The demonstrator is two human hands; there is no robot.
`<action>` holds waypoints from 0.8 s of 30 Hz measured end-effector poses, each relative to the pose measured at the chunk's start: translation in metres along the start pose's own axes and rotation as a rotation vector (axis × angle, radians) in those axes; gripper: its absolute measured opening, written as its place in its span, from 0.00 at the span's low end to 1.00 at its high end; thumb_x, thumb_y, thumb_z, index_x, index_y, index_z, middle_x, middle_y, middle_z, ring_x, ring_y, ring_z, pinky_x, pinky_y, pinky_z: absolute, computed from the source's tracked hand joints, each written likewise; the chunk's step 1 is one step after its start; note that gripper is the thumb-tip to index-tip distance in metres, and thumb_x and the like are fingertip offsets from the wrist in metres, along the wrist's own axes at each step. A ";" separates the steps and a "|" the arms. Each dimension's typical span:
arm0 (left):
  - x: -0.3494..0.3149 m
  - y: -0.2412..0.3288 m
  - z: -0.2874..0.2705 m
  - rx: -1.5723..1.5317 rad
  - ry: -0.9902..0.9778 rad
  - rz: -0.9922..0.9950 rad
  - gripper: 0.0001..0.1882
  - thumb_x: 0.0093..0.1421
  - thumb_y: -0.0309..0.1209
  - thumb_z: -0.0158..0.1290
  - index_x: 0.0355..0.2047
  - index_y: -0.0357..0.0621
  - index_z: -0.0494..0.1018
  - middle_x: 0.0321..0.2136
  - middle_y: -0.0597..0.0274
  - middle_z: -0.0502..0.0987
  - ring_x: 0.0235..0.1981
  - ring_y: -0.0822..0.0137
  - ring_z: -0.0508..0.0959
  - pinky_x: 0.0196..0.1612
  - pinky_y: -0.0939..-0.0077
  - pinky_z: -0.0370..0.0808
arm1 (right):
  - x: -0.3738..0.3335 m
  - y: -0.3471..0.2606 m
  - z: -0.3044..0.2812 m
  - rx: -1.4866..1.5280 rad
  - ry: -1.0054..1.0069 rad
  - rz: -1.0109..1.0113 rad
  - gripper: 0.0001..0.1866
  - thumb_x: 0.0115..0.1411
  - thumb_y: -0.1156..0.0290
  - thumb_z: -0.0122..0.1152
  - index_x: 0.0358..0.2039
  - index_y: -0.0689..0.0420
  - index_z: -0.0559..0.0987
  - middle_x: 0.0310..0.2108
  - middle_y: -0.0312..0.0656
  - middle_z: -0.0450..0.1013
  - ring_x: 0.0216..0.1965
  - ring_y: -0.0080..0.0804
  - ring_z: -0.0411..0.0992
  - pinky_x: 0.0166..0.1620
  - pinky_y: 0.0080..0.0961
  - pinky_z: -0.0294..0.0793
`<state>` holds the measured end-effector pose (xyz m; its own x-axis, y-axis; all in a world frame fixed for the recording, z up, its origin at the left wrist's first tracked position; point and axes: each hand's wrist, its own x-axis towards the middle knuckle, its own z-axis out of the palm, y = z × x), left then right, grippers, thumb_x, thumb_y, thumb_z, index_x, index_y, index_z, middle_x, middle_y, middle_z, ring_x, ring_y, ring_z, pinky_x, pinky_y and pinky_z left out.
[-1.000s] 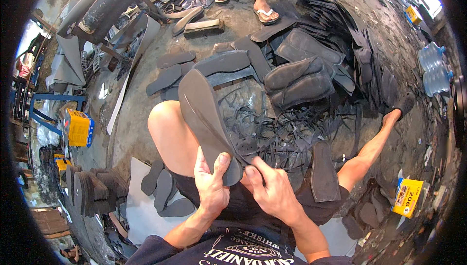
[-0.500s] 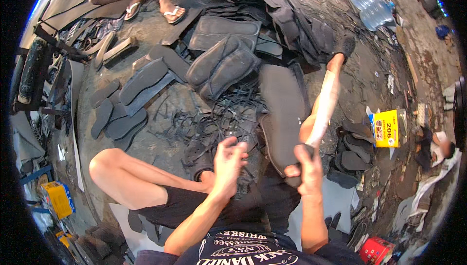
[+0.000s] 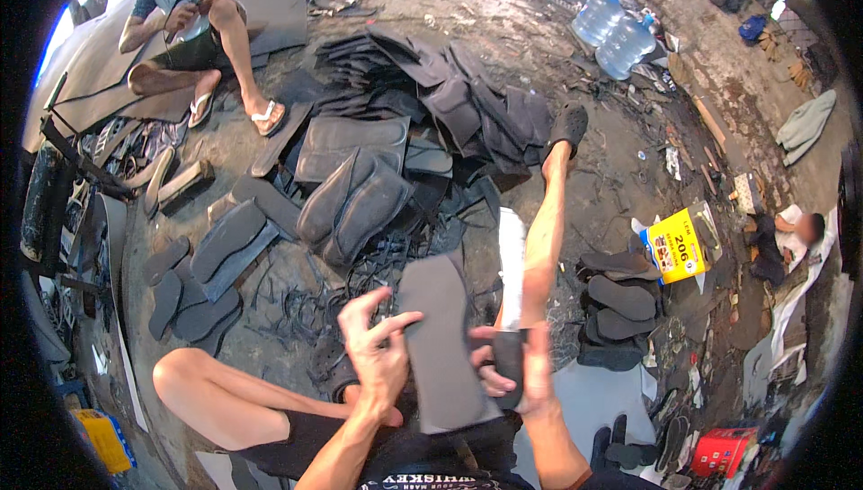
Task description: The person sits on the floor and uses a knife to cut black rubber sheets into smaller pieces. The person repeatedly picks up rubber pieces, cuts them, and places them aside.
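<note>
My right hand (image 3: 535, 373) grips the black handle of a knife (image 3: 511, 265), whose pale blade points away from me. A dark grey foam sole (image 3: 439, 337) stands lengthwise between my hands, its lower end over my lap. My left hand (image 3: 376, 355) is beside the sole's left edge, fingers spread, with the index fingertip at that edge. The right fingers come close to the sole's right edge; whether they press on it, I cannot tell. Beyond lie padded, sole-shaped sheets (image 3: 364, 207) and thin dark offcut strips (image 3: 292, 297).
Cut soles lie left (image 3: 229, 238) and right (image 3: 620, 297). Dark sheets (image 3: 485, 103) are heaped ahead. Right of me are a yellow tin (image 3: 674, 243), a red box (image 3: 724, 449) and water bottles (image 3: 623, 48). Another person (image 3: 193, 31) sits at far left, handling something small.
The view has tilted up, bringing the seated person's upper body into sight. The sole has come to stand between my hands, and my left hand has reached its edge. The knife stays in my right hand.
</note>
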<state>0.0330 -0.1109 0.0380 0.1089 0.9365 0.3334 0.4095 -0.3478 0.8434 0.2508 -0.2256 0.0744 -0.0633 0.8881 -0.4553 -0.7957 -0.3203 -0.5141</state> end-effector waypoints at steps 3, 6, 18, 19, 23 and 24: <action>0.007 -0.011 -0.014 -0.223 0.122 -0.141 0.17 0.59 0.14 0.59 0.36 0.52 0.91 0.62 0.51 0.76 0.57 0.60 0.77 0.59 0.66 0.76 | 0.030 0.007 0.037 -0.370 -0.110 0.137 0.34 0.71 0.50 0.69 0.67 0.61 0.73 0.45 0.46 0.83 0.19 0.16 0.63 0.24 0.17 0.66; -0.004 0.001 -0.004 -0.777 -0.052 -0.449 0.11 0.76 0.27 0.55 0.52 0.40 0.85 0.57 0.56 0.80 0.46 0.69 0.80 0.55 0.73 0.76 | 0.061 0.049 0.061 -0.526 -0.082 0.222 0.30 0.71 0.54 0.71 0.65 0.58 0.74 0.42 0.39 0.82 0.22 0.14 0.66 0.25 0.18 0.66; -0.060 -0.092 0.058 0.425 -0.049 -0.880 0.55 0.43 0.42 0.80 0.71 0.50 0.64 0.71 0.42 0.55 0.72 0.38 0.56 0.69 0.38 0.60 | 0.131 0.076 -0.028 -0.331 0.585 -0.347 0.12 0.72 0.63 0.65 0.48 0.57 0.78 0.29 0.40 0.73 0.16 0.23 0.64 0.21 0.29 0.69; -0.060 -0.097 0.050 0.458 0.014 -0.868 0.58 0.42 0.41 0.79 0.72 0.52 0.61 0.71 0.41 0.54 0.72 0.37 0.56 0.68 0.38 0.59 | 0.132 0.075 -0.031 -0.291 0.571 -0.325 0.12 0.73 0.63 0.64 0.49 0.58 0.78 0.30 0.41 0.73 0.17 0.24 0.65 0.22 0.30 0.69; -0.066 -0.116 0.030 0.567 0.082 -0.894 0.67 0.39 0.31 0.74 0.78 0.57 0.48 0.68 0.38 0.54 0.68 0.35 0.59 0.67 0.39 0.58 | 0.132 0.089 -0.024 -0.314 0.503 -0.267 0.12 0.72 0.63 0.65 0.49 0.57 0.77 0.32 0.41 0.71 0.17 0.24 0.65 0.22 0.31 0.68; -0.064 -0.114 0.030 0.583 0.043 -0.884 0.67 0.39 0.29 0.73 0.78 0.56 0.48 0.68 0.38 0.54 0.67 0.35 0.60 0.66 0.39 0.59 | 0.135 0.089 -0.019 -0.389 0.489 -0.282 0.17 0.76 0.55 0.60 0.47 0.59 0.76 0.28 0.42 0.73 0.17 0.25 0.65 0.23 0.30 0.69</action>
<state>0.0064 -0.1294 -0.0917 -0.4676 0.8399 -0.2757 0.7002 0.5423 0.4644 0.1835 -0.1402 -0.0469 0.4666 0.7334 -0.4944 -0.4618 -0.2748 -0.8434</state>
